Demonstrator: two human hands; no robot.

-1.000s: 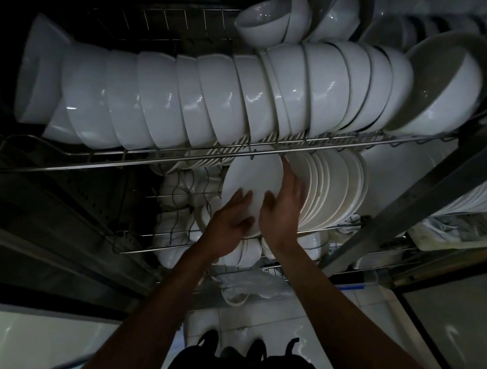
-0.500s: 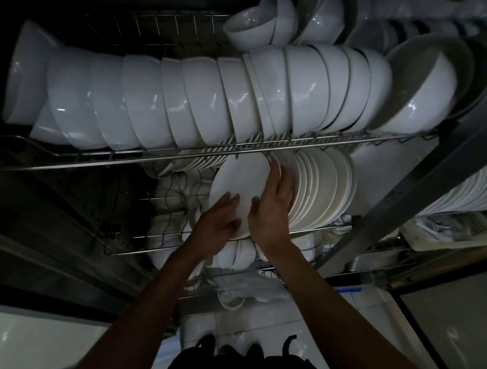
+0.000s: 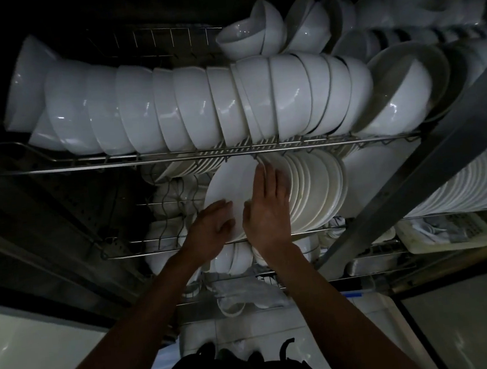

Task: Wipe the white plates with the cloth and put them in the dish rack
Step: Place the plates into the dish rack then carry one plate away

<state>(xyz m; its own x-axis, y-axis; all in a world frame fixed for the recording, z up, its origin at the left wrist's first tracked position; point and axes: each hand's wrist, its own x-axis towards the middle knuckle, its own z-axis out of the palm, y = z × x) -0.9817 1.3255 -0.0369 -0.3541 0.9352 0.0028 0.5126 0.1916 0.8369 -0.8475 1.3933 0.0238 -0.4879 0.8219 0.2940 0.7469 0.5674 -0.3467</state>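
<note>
Round white ceramic plate (image 3: pixel 230 185): stands on edge on the middle wire shelf of the steel dish rack (image 3: pixel 165 249), held between both hands. Left hand (image 3: pixel 210 226): fingers loosely curled on the plate's lower left face and rim. Right hand (image 3: pixel 265 212): fingers straight, laid flat on the plate's right side, fingertips reaching the upper rim. Row of upright white plates (image 3: pixel 314 189): just right of the right fingers. Row of nested white bowls (image 3: pixel 199 105): shelf above both hands.
</note>
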